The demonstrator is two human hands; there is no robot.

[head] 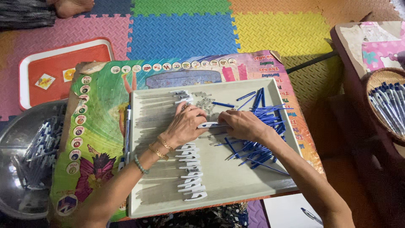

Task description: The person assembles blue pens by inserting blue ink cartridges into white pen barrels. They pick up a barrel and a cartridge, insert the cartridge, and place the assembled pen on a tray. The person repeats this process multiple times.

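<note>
- We see the left hand [184, 125] and the right hand [242, 124] meeting over the middle of a pale grey rectangular tray [236, 177].
- Both hands hold one white plastic pen barrel [209, 125] between them; it lies almost level, and each grip is closed on one end of it.
- The left wrist carries two gold bangles [161, 147] and a green bead bracelet [141, 164].
- The tray rests on a low desk covered with a colourful printed picture sheet [101, 101].
- On the near side of the hands, a column of white pen barrels [192, 173] lies in a row on the tray, one just beside the next.
- On the right of the tray there is a loose heap of thin blue pen refills [257, 143], touching the right hand.
- Far from us on the tray, a few small metal springs [202, 99] lie near some more white barrels [181, 96].
- To the left, on the floor, a round steel bowl [12, 169] holds many white and blue pens.
- Farther left lies a red plastic tray with a white rim [63, 63] on foam floor mats of many colours [181, 33].
- At the right edge a woven basket [375, 82] holds more blue and white pens.
</note>
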